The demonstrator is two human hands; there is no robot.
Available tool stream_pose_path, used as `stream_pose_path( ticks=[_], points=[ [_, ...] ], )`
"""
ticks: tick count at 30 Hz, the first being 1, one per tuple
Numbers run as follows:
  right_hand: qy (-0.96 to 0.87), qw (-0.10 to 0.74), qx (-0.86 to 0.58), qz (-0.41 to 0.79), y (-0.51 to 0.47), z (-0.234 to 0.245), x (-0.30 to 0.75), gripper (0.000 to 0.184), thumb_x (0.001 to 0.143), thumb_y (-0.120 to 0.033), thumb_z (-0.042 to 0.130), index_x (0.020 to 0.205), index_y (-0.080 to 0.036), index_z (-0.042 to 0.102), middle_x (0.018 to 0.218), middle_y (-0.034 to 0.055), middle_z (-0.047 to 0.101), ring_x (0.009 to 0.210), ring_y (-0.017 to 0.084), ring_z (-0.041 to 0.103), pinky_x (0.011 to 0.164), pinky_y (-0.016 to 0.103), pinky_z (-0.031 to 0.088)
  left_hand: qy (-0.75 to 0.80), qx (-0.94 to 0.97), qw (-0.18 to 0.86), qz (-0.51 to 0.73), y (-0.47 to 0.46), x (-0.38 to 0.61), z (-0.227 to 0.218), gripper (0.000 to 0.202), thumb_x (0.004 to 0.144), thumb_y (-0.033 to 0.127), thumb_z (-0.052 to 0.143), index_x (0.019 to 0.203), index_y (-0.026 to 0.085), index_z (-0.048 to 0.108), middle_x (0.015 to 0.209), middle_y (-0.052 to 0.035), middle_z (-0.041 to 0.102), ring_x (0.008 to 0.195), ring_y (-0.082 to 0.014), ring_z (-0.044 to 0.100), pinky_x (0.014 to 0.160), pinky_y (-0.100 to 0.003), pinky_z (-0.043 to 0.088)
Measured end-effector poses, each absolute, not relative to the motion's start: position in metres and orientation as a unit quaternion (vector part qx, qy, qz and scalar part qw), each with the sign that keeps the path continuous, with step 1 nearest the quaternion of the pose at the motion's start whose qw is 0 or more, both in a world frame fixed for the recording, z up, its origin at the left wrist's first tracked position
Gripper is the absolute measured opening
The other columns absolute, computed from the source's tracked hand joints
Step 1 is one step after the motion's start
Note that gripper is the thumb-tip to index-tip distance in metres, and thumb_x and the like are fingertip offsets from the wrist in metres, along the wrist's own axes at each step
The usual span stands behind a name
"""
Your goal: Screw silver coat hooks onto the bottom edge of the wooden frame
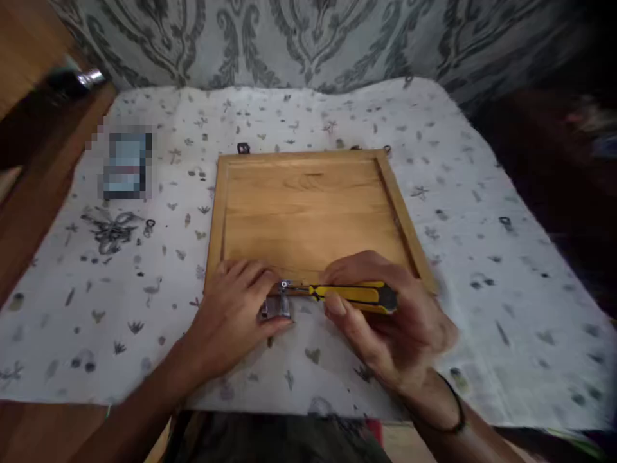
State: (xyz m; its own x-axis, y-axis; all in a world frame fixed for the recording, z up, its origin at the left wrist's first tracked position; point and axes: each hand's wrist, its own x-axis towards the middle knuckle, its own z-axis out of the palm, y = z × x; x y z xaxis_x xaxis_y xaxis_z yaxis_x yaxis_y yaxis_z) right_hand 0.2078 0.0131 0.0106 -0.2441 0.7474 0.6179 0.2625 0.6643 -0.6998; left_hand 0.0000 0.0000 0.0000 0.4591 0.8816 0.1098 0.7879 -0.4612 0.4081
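A square wooden panel with a raised frame lies flat on a patterned white cloth. My right hand is closed round a yellow-and-black screwdriver, whose tip meets a screw at the panel's near edge. My left hand pinches a small metal hinge against that same edge, just left of the screwdriver tip.
A small blurred box sits on the cloth at the far left. Tiny dark metal fittings lie near the panel's far corners and on the cloth. A wooden surface with a dark metal-tipped object borders the left side.
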Motion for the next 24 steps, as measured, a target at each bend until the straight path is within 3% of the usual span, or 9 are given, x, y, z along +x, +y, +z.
stream_pose_path(
  ticks=[9,15,24],
  points=[
    [-0.743,0.512,-0.359,0.237,0.014,0.013,0.206,0.010,0.097,-0.014,0.065,0.100,-0.024,0.062,0.086,-0.0002,0.066,0.072,0.013,0.064,0.064,0.028,0.052,0.513,0.832,0.162,0.135,0.001,0.003,-0.002,0.045,0.079,0.045,0.089,0.109,0.018,0.068,0.107,-0.0058,0.071,0.102,-0.0298,0.065,0.089,-0.045,0.048],
    [-0.732,0.533,-0.349,0.243,0.016,0.008,0.201,0.011,0.096,-0.013,0.066,0.097,-0.023,0.063,0.086,-0.0007,0.065,0.070,0.012,0.064,0.064,0.027,0.053,0.511,0.834,0.165,0.125,0.001,-0.002,-0.003,0.054,0.077,0.049,0.089,0.114,0.018,0.066,0.111,-0.0075,0.071,0.108,-0.0321,0.065,0.092,-0.046,0.047],
    [-0.740,0.523,-0.361,0.221,0.016,0.011,0.199,0.008,0.096,-0.016,0.065,0.092,-0.023,0.064,0.082,-0.0009,0.067,0.064,0.012,0.065,0.056,0.024,0.054,0.506,0.829,0.179,0.155,-0.006,-0.014,0.008,0.053,0.079,0.047,0.088,0.119,0.021,0.064,0.113,-0.0068,0.070,0.109,-0.0305,0.064,0.093,-0.043,0.048]
  ],
)
